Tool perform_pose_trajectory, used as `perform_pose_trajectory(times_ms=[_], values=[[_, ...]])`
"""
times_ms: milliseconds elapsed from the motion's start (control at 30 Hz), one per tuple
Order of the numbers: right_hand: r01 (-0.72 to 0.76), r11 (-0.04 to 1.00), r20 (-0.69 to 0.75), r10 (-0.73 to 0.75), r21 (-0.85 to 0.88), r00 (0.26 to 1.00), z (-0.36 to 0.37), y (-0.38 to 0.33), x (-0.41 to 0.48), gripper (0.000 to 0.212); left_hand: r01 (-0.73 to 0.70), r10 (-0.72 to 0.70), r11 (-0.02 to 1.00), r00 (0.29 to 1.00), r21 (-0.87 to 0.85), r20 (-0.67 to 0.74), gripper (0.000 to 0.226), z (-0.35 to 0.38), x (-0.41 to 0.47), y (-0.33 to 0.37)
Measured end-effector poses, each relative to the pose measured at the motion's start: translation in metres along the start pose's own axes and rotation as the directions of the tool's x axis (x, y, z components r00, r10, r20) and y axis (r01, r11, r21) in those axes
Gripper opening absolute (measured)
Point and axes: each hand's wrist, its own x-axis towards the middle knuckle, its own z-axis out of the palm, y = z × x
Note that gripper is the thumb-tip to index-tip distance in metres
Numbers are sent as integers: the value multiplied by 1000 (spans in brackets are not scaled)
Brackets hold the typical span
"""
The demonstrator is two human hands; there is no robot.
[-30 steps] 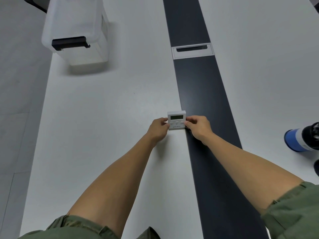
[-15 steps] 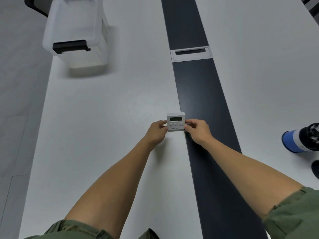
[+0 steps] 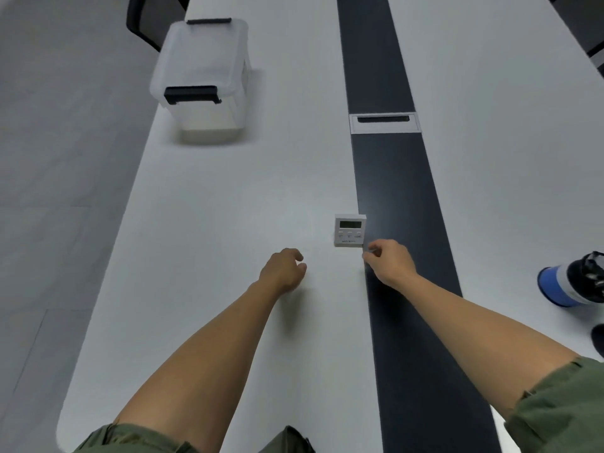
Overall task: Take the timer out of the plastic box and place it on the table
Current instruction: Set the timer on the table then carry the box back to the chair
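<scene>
**Timer rests on the surface, clear of both hands**

The small white timer [image 3: 349, 231] sits face up on the white surface [image 3: 212, 204], its display toward the far end and its right edge along the dark strip [image 3: 402, 197] that runs down the middle. Neither hand holds it. The right hand [image 3: 389, 261] hovers just beside the timer's near right corner, its fingers [image 3: 372, 248] curled loosely together and pinching nothing; whether a fingertip touches the casing cannot be told. The left hand [image 3: 284, 268] is set apart to the near left of the timer, fingers bent inward in a loose, empty curl above the surface.

Well apart, at the far left, the translucent plastic box [image 3: 204, 76] stands near the surface's left edge with its lid on and dark latches at both ends; nothing can be made out through its cloudy walls. A silver cable hatch [image 3: 384, 122] is set into the dark strip beyond the timer. At the right edge of the frame a blue-and-white object with a black top [image 3: 572, 282] lies on its side, cut off by the border. Between the timer and the box stretches a broad bare run of white surface, and the rounded near-left corner of the surface shows above the person's green sleeves [image 3: 555, 410].
</scene>
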Motion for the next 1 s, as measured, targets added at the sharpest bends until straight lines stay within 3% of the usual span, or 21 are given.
perform_pose_trajectory(times_ms=[233,467,1000], values=[[187,958,25,-186,-218,982,9,-49,-47,37,-2,28,975,993,220,-112,40,-27,-61,-53],[368,833,69,-375,-414,925,42,-130,-104,38,7,61,965,966,260,-250,40,-83,-138,-120],[662,602,151,-679,-446,719,290,-384,-332,41,178,-45,960,860,217,-509,34,-229,-375,-458]])
